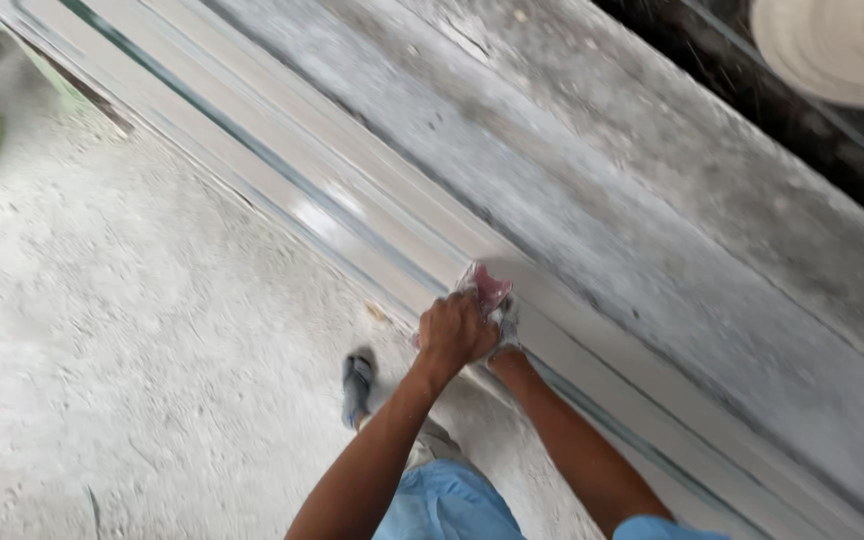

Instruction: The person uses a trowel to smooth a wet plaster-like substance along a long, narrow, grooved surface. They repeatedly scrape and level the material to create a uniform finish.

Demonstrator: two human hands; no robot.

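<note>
Both my hands press together on a small reddish-pink sheet, like sandpaper (491, 285), against a long pale moulded strip (352, 215) that runs diagonally from upper left to lower right. My left hand (455, 330) lies on top, fingers curled over the sheet. My right hand (505, 328) sits just under and to the right of it, mostly hidden, dusted white. The strip has a shiny spot just up-left of the hands.
A rough dusty board (652, 200) lies alongside the strip on the right, with a dark surface and a pale round disc (837, 50) at the top right. Below is a dusty concrete floor (132, 330); my shoe (357, 385) and blue trousers show beneath my arms.
</note>
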